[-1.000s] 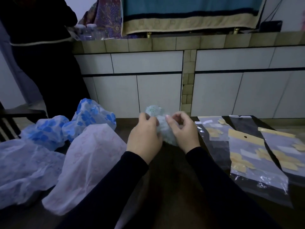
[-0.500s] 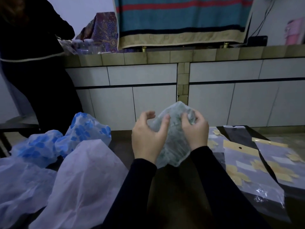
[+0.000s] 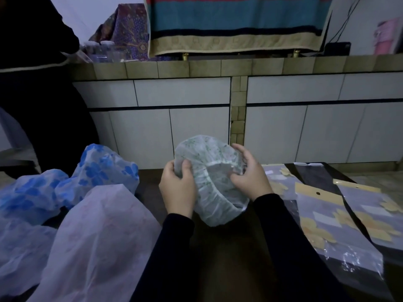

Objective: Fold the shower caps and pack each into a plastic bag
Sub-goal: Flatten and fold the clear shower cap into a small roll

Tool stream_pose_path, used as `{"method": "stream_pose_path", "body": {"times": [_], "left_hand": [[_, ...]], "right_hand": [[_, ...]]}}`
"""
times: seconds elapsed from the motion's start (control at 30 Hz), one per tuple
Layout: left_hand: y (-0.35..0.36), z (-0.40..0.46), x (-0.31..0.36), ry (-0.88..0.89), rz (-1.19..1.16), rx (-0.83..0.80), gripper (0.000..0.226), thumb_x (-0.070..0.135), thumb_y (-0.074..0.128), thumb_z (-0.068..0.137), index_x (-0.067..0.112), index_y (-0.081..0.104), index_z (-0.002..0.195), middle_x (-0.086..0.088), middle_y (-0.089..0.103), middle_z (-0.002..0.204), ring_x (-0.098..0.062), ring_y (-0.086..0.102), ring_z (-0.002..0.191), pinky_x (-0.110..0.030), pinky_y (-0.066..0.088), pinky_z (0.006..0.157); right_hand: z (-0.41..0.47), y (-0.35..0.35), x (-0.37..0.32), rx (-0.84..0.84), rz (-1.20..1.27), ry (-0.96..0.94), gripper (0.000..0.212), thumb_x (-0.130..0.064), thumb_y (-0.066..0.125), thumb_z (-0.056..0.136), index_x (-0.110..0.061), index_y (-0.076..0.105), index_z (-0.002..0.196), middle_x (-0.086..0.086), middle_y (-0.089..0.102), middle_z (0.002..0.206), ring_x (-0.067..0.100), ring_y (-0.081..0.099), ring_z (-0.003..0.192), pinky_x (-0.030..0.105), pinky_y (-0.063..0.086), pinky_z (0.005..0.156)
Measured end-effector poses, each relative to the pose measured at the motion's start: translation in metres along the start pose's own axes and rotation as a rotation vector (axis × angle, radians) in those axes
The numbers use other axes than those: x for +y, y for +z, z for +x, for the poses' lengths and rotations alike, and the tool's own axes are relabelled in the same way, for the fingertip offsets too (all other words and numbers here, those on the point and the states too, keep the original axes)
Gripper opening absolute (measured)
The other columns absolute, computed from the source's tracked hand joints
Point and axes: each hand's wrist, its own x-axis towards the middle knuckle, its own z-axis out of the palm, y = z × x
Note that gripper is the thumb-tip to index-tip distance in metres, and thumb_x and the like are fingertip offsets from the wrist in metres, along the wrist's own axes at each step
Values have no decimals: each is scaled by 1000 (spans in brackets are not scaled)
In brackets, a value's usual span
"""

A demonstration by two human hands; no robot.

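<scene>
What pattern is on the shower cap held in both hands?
The shower cap is whitish with a small green floral print, seen in the head view.

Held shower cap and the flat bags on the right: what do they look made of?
Shower cap: apparently thin, matte, translucent plastic film with a green print; it crinkles, and its rim is gathered. Flat bags: seemingly clear glossy plastic, showing glare and yellow header strips.

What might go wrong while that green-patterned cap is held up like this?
The left hand and right hand grip the green-patterned shower cap by its gathered rim, above the table. It is opened out, so it may fold unevenly. The thin film looks slippery and might slide from one hand. The plastic bags lie overlapping on the right, so picking one up may drag its neighbour.
</scene>
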Motion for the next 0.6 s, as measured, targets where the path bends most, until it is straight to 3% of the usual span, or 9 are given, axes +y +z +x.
{"method": "stream_pose_path", "body": {"times": [0.1,0.17,0.23,0.27,0.37,0.43,0.5,0.6], "left_hand": [[-7,3,-5,-18,105,-58,18,31,59,91,17,56,80,8,57,72,-6,52,66,-9,36,54],[-13,3,-9,-32,293,-114,19,38,58,91,20,54,85,13,54,74,-13,54,73,-24,39,63],[-17,3,-12,-58,466,-137,22,41,54,93,19,56,96,9,54,81,-22,57,85,-28,37,71],[-19,3,-13,-72,527,-138,25,41,52,94,18,57,102,3,57,87,-26,58,91,-30,38,72],[-19,5,-18,-114,595,-152,27,38,49,96,17,55,112,-6,64,106,-28,59,99,-33,41,75],[-18,6,-21,-119,612,-176,32,36,49,96,18,51,123,-8,61,117,-28,57,106,-38,44,85],[-17,7,-22,-57,648,-179,42,31,51,95,21,42,136,-8,51,131,-29,50,116,-44,40,94],[-17,5,-14,140,643,-102,59,11,52,88,26,37,143,-4,37,145,-26,38,126,-45,30,100]], "right_hand": [[-6,3,-13,267,-91,29,61,4,59,77,-33,51,126,-4,60,116,15,60,97,27,52,73],[-8,0,-18,374,-309,62,55,0,60,78,-28,52,124,-3,53,119,13,51,88,25,42,70],[-8,-3,-16,228,-467,84,52,-16,64,79,-26,50,127,1,47,123,15,48,87,27,41,76],[-6,-3,-14,100,-432,86,51,-28,66,78,-26,51,127,1,48,123,17,51,92,30,44,83],[-8,-3,-13,-89,-1,161,54,-71,52,79,-29,63,111,-3,62,120,19,57,112,42,41,102],[-4,-4,0,-86,179,316,83,-96,32,65,-36,67,110,-5,68,116,20,61,111,47,43,98],[-6,-5,1,-93,96,333,76,-89,34,73,-33,69,108,-4,71,109,21,63,106,45,47,96],[-6,0,-3,-68,23,189,28,-42,56,93,-19,71,87,-5,70,82,12,63,80,31,50,79]]}}
